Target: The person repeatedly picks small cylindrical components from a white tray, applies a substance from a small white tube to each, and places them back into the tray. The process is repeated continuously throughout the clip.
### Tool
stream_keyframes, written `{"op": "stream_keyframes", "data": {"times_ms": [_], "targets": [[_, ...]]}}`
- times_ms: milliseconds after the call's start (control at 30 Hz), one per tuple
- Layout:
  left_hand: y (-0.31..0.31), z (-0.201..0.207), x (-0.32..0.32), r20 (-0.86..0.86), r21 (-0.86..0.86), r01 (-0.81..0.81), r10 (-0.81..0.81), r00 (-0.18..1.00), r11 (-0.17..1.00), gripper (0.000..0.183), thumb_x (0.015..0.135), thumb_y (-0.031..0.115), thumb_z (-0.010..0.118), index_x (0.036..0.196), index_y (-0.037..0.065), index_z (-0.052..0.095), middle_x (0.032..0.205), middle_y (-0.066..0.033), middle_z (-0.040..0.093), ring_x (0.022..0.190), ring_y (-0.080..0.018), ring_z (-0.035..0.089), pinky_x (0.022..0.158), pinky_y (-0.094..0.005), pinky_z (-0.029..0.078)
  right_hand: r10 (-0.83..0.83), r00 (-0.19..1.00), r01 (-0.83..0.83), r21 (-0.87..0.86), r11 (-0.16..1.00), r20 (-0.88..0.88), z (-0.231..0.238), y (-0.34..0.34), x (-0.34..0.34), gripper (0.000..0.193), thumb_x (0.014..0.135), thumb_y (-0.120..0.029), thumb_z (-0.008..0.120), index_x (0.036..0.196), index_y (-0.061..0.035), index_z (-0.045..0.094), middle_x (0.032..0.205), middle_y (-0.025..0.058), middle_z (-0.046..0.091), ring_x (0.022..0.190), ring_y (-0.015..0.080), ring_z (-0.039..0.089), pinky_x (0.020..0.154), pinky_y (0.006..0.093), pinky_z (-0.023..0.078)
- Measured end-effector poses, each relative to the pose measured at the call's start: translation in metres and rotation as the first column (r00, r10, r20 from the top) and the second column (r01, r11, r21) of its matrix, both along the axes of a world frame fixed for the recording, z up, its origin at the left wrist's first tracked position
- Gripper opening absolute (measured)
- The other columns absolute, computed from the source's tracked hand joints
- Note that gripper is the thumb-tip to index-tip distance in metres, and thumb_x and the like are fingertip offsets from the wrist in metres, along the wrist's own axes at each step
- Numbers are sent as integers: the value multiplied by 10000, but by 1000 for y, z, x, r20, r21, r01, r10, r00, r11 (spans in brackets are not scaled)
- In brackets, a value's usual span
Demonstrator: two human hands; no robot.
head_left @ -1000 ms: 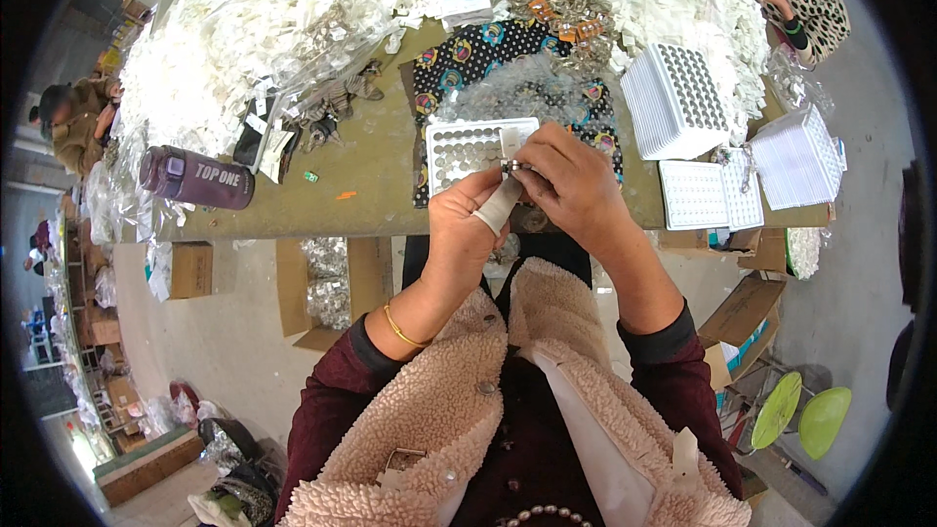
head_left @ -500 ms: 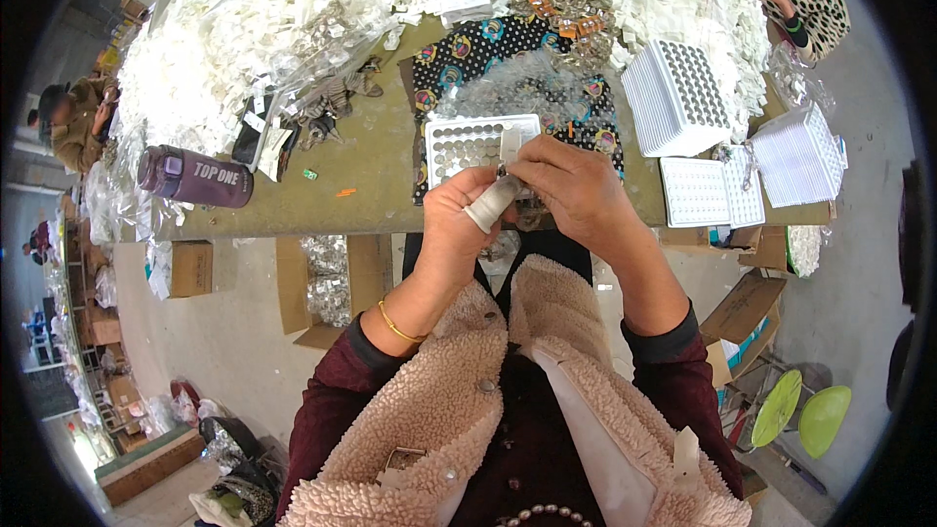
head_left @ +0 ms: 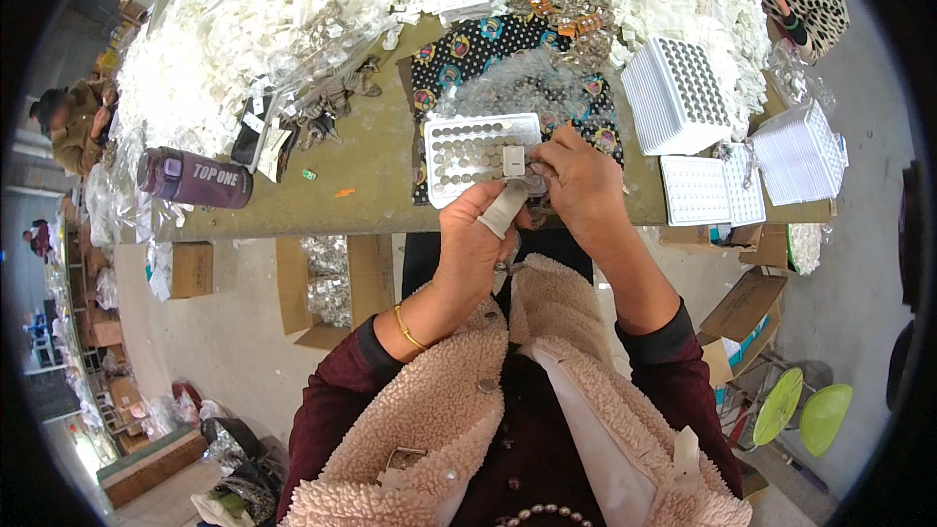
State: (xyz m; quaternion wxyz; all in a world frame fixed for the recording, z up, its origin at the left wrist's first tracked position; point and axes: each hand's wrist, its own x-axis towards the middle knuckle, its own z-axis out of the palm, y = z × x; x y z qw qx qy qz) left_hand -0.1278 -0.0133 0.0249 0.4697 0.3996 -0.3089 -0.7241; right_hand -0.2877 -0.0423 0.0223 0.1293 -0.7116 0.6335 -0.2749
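Observation:
My left hand (head_left: 470,242) has a pale finger cot (head_left: 504,211) on one digit. Its fingers pinch a small white rectangular piece (head_left: 513,160), which stands over the lower right of a white tray (head_left: 430,162). Rows of small round silvery discs (head_left: 467,147) lie in that tray. Close to the tray's right edge, my right hand (head_left: 589,181) has its fingertips drawn together beside the white piece. Something clear or metallic shows between the two hands, too small to make out. Beneath the tray is a dark cloth (head_left: 427,73) with dots and coloured figures.
White pieces (head_left: 244,29) are heaped across the table's back. A purple bottle (head_left: 195,177) lies at left. Stacked white trays (head_left: 673,102) stand at right, beside more trays (head_left: 798,156). Metal parts (head_left: 576,20) sit at the back. Another person (head_left: 805,0) works at far right.
My hands have drawn a little apart, the right one shifting right. The white piece has come down slightly, and my left hand has moved a little right and lower.

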Motion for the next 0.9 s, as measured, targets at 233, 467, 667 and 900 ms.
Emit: {"op": "stream_keyframes", "data": {"times_ms": [233,467,667,900], "targets": [[-4,3,5,19,-40,-6,6,1000,999,131,962,154,612,897,52,663,751,-28,652,459,-38,392,424,-210,292,77,968,-46,-131,990,238,11,0,2,82,828,-78,683,901,-86,645,901,75,603,740,314,639,613,371,503],[-5,7,7,13,-95,-22,24,1000,995,114,951,103,597,990,19,664,777,-39,671,464,-34,420,425,-198,300,307,852,-210,-261,942,424,29,7,4,137,797,10,710,888,-43,622,867,82,604,704,288,632,603,333,509],[-3,7,11,113,-135,18,-3,994,991,187,944,69,601,1113,20,664,787,-9,695,514,1,452,435,-169,317,389,871,-263,-385,885,300,26,2,8,145,786,-10,705,886,-57,612,851,77,583,692,287,621,592,356,499],[-1,8,10,222,-270,51,11,975,962,165,946,40,618,1102,5,660,799,18,686,603,1,522,504,-166,371,424,875,-367,-251,896,233,39,3,-1,97,801,-60,668,845,-52,582,830,86,544,689,301,612,572,384,477]]}}
